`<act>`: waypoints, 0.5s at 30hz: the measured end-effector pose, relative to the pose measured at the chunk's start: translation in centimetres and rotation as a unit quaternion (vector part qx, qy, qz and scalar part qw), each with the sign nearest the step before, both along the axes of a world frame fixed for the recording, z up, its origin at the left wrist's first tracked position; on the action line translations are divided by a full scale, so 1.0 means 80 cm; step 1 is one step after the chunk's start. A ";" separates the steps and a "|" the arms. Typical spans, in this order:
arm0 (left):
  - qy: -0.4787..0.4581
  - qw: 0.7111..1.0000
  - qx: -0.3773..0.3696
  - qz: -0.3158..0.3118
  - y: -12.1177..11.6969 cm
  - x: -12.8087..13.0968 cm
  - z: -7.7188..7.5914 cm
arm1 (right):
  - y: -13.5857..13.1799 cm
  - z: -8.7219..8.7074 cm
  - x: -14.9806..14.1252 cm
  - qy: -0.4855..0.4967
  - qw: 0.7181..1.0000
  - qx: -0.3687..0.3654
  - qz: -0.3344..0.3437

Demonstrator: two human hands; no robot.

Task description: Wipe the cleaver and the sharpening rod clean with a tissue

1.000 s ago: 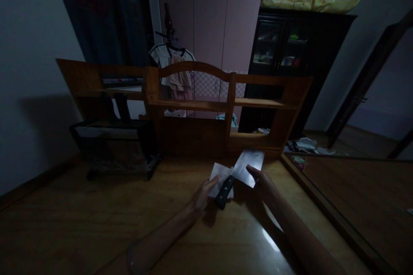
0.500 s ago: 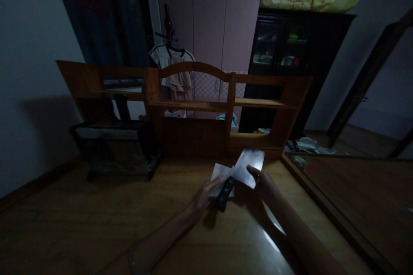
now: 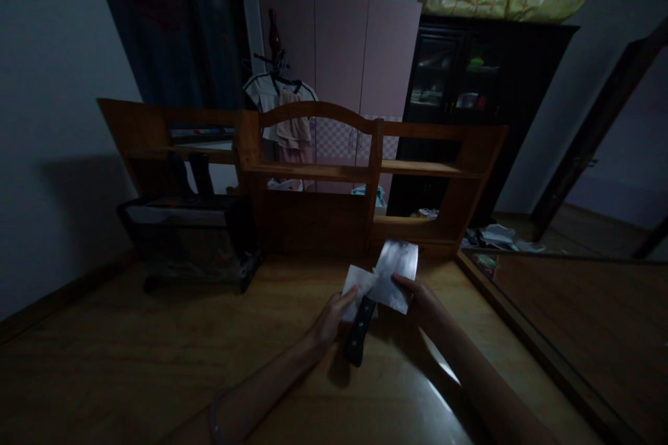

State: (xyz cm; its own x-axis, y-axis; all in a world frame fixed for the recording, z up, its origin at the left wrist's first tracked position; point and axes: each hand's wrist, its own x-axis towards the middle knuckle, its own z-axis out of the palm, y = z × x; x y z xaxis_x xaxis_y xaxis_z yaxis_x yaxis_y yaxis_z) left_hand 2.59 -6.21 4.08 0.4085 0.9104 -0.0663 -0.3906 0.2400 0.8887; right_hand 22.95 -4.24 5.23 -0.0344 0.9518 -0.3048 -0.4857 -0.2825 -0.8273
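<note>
From my remote view, the cleaver [image 3: 392,277] has just swung so its black handle [image 3: 360,334] points more towards me; the blade stays supported as its angle changes. My left hand [image 3: 328,320] pinches a folded white sheet [image 3: 355,279], cloth or paper, partly behind the handle; I can't tell whether it touches the cleaver. My right hand [image 3: 425,302] is closed on the blade, thumb on its face, other fingers mostly hidden. Both work above the bench [image 3: 292,396]. Farther back sit a dark rack [image 3: 177,212] and wooden shelves [image 3: 313,170], then a pink wardrobe [image 3: 339,49].
</note>
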 end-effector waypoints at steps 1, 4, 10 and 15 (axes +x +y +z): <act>0.001 1.000 0.000 -0.003 0.001 0.000 0.000 | 0.000 0.000 0.000 0.000 1.000 0.003 -0.003; -0.004 1.000 0.004 -0.010 0.004 0.000 -0.001 | -0.002 0.005 0.002 0.009 1.000 -0.005 -0.019; -0.005 0.999 0.002 -0.031 0.003 0.002 -0.002 | -0.005 0.018 0.012 0.009 0.998 -0.029 -0.050; -0.012 0.999 -0.004 -0.052 0.004 0.004 -0.006 | -0.001 0.015 0.026 -0.019 0.996 0.020 -0.081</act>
